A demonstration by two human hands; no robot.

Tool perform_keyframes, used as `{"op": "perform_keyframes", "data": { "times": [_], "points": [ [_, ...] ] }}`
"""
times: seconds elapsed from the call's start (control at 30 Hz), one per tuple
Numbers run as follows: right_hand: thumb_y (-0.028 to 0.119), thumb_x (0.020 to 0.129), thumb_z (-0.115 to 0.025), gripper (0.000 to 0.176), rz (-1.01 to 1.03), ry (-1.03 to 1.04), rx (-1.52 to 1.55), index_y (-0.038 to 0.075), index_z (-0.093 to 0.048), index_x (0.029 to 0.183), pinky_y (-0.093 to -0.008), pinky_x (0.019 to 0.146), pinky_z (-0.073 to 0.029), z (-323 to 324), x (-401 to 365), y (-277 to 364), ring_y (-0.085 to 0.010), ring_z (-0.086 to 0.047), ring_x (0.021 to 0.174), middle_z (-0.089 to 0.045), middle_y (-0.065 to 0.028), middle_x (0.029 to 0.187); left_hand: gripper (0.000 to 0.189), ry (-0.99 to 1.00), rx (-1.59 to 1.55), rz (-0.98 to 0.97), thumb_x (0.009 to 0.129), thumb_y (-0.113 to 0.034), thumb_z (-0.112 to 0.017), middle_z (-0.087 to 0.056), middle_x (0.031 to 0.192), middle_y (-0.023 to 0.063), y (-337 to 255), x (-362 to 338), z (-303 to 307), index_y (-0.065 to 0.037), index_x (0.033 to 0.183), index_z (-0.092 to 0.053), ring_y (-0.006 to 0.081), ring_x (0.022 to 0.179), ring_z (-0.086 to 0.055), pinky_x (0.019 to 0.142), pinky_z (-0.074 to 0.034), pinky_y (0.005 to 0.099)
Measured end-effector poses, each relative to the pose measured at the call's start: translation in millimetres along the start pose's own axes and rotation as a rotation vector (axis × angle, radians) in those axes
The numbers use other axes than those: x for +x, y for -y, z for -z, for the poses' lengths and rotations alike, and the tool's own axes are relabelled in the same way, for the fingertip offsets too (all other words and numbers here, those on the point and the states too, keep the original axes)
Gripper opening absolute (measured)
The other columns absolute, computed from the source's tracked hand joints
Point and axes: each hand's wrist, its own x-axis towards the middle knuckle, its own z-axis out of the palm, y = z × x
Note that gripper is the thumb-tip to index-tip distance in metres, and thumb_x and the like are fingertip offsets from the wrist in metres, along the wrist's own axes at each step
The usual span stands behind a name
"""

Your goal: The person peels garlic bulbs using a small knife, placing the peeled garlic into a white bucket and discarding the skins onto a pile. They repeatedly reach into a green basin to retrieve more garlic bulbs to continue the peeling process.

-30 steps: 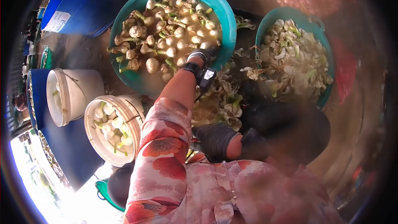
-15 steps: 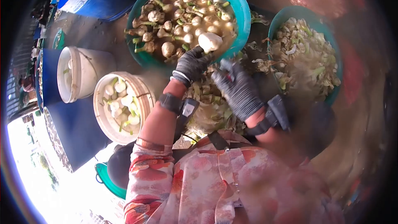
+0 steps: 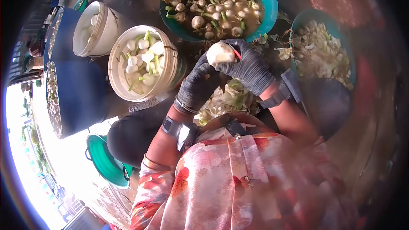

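Note:
My left hand [image 3: 198, 86], in a dark grey knit glove, is closed on a large whitish bulb [image 3: 220, 54], like an onion or garlic, held in front of my chest. My right hand [image 3: 251, 68], gloved the same way, is closed at the bulb's right side. A small red-handled tool [image 3: 236, 53] shows between its fingers; the rest of it is hidden. Beyond my hands, a teal tub [image 3: 269, 6] holds muddy bulbs with short green stems in brown water. Leafy peelings [image 3: 232, 102] are heaped below my hands.
To the left, a white bucket [image 3: 171, 66] contains clean white bulbs with green stems, and another white bucket [image 3: 87, 42] stands behind it. A teal basin [image 3: 352, 59] of peelings sits at right. Blue containers [image 3: 79, 98] stand farther left, with a green basket [image 3: 102, 162] near my knee.
The bulb has come away from over the tub toward my chest. My right hand has closed in against it. The view has shifted, so the tub sits higher and farther right.

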Motion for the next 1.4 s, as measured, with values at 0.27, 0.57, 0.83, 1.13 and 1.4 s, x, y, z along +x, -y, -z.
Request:
{"op": "perform_keyframes", "data": {
  "times": [0.27,0.57,0.83,1.13,1.4],
  "points": [
    [0.027,0.081,-0.076,0.050,0.083,-0.012,-0.224,0.007,-0.059,0.124,-0.0363,0.090,-0.051,8.3,-19.8,14.7,-0.0286,-0.064,0.106,-0.065,-0.0161,0.117,0.047,-0.213,-0.286,-0.092,0.093,-0.013,-0.057,-0.060,0.110,0.0117,22.3,-6.2,-4.1,-0.004,0.137,-0.044,0.0172,0.077,-0.060,0.067,-0.053,0.0303],
    [0.020,0.084,-0.066,0.018,0.074,-0.188,-0.529,0.007,-0.067,0.096,-0.0416,0.073,-0.053,1.7,-31.0,19.2,-0.0344,-0.065,0.081,-0.067,-0.0157,0.089,0.048,-0.179,-0.100,-0.098,0.091,-0.016,-0.065,-0.058,0.122,0.0108,25.9,-14.9,-2.6,-0.006,0.134,-0.045,0.0209,0.104,-0.060,0.081,-0.054,0.0305],
    [0.026,0.082,-0.067,0.023,-0.170,-0.223,-0.445,0.005,-0.065,0.090,-0.0429,0.071,-0.052,5.7,-19.7,18.7,-0.0366,-0.066,0.079,-0.067,-0.0166,0.084,0.048,-0.117,-0.093,-0.155,0.091,-0.008,-0.064,-0.057,0.122,0.0108,23.8,-15.8,-0.4,-0.005,0.135,-0.044,0.0185,0.104,-0.059,0.082,-0.054,0.0296],
    [0.029,0.088,-0.064,0.030,-0.370,-0.285,-0.579,0.002,-0.065,0.102,-0.0423,0.078,-0.052,46.3,-4.9,-9.5,-0.0374,-0.065,0.089,-0.068,-0.0207,0.095,0.042,0.029,-0.201,-0.151,0.095,-0.018,-0.056,-0.058,0.122,0.0088,20.6,-14.6,9.1,-0.001,0.133,-0.047,0.0201,0.104,-0.058,0.089,-0.049,0.0296],
    [0.023,0.081,-0.070,0.028,0.184,0.120,-0.566,0.013,-0.068,0.107,-0.0415,0.077,-0.052,26.0,-26.2,30.0,-0.0314,-0.065,0.085,-0.069,-0.0105,0.091,0.062,0.115,-0.453,0.145,0.089,-0.040,-0.065,-0.055,0.124,0.0076,23.9,-17.2,13.6,-0.009,0.137,-0.043,0.0217,0.114,-0.053,0.091,-0.050,0.0403]
  ]
}}
